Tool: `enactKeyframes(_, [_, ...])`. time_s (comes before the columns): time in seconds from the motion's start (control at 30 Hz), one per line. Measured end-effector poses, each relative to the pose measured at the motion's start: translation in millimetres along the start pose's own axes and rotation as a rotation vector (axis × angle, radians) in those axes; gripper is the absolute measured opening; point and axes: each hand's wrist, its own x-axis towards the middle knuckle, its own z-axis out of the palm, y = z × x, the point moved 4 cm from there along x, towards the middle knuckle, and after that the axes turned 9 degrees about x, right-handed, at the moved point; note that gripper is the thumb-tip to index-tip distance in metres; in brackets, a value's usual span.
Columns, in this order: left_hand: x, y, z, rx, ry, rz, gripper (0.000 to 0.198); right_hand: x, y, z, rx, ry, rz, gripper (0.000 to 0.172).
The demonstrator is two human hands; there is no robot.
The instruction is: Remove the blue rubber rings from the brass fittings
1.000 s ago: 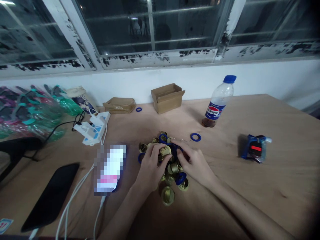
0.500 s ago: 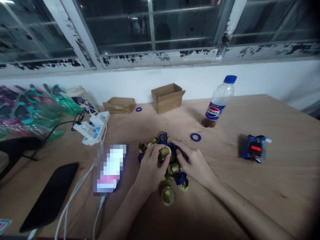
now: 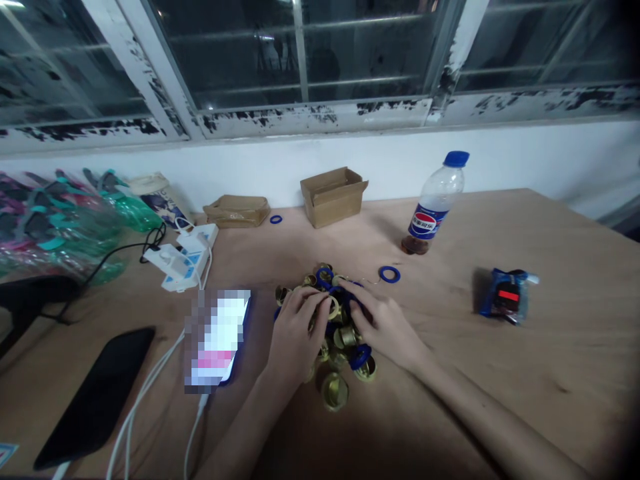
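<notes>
A heap of round brass-coloured metal caps (image 3: 345, 337) mixed with blue rings (image 3: 360, 357) lies on the table between my hands. My left hand (image 3: 299, 330) pinches one brass cap (image 3: 333, 307) between thumb and fingers, tilted up above the heap's left side. On the heap's right side is my right hand (image 3: 387, 327), its fingers curled around a dark blue ring (image 3: 349, 297) that is partly hidden by them. A single brass cap (image 3: 335, 391) sits at the near edge of the heap, and a lone blue ring (image 3: 389, 274) lies beyond my right hand.
Two brown cardboard boxes, one open (image 3: 334, 198) and one low (image 3: 237, 211), stand by the wall. A cola bottle (image 3: 429, 217) is behind the right side; a blue packet (image 3: 509, 297) lies far right. Leftward are a lit phone (image 3: 220, 340), a dark phone (image 3: 97, 397), cables and a power strip (image 3: 185, 260).
My left hand has turned the brass cap so that its rim shows more on edge. My right hand stays at nearly the same spot; the whole view has shifted slightly.
</notes>
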Motion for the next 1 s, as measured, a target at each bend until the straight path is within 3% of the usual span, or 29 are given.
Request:
enactKeyframes(0.23, [1.2, -0.1, 0.3, 0.009, -0.033, -0.011, 0.009, -0.7, 1.6, 2.0, -0.048, -0.044, 0.025, 0.053])
enactKeyframes(0.43, [1.9, 1.2, -0.4, 0.013, -0.036, -0.013, 0.008, -2.3, -5.7, -0.3, -0.265, -0.141, -0.133, 0.05])
enactKeyframes(0.6, [1.8, 0.4, 1.4, 0.021, -0.038, -0.01, 0.008, -0.2, -8.9, -5.2, -0.289, -0.143, -0.213, 0.045])
enactKeyframes(0.67, [1.6, -0.1, 1.4, 0.041, -0.027, -0.007, 0.008, 2.8, -3.5, -11.4, -0.337, -0.098, -0.148, 0.038])
enactKeyframes(0.87, [0.9, -1.5, -0.6, 0.049, -0.02, -0.058, 0.008, 11.8, 37.7, -42.1, -0.645, 0.074, 0.262, 0.024])
enactKeyframes(1.0, [0.6, -3.0, -1.3, 0.046, -0.022, -0.113, 0.008, 12.7, 62.3, -47.2, -0.708, 0.062, 0.34, 0.02])
